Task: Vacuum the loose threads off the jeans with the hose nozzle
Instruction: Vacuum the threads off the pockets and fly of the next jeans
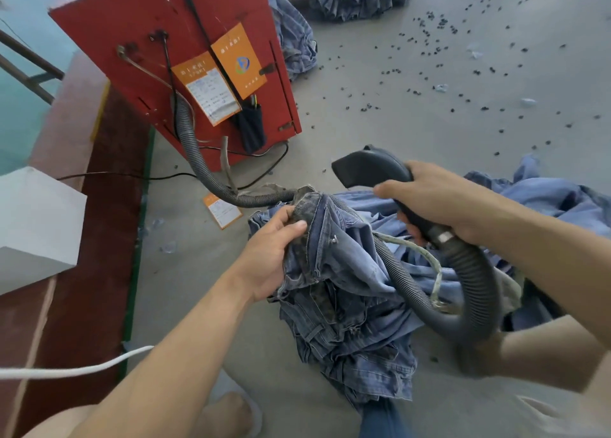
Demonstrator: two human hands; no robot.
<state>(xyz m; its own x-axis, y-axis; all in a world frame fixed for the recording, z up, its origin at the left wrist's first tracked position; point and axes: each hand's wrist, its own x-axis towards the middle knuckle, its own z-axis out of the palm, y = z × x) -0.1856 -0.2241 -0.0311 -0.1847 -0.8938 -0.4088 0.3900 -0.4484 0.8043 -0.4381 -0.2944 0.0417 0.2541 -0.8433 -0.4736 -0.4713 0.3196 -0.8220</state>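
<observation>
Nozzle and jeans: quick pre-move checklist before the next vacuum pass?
1. Right hand grips the nozzle handle: ok.
2. Left hand holds the jeans bunched up at the top: ok.
3. Nozzle mouth on the denim: not ok, it is raised and points away to the left.
4. Hose free: not ok, it lies looped across the jeans.
5. Hose joined to the red box: ok.
6. Suction running: cannot tell.

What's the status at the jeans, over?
Left hand grips jeans. Right hand holds nozzle, lifted clear of denim. Hose loops across jeans.
</observation>
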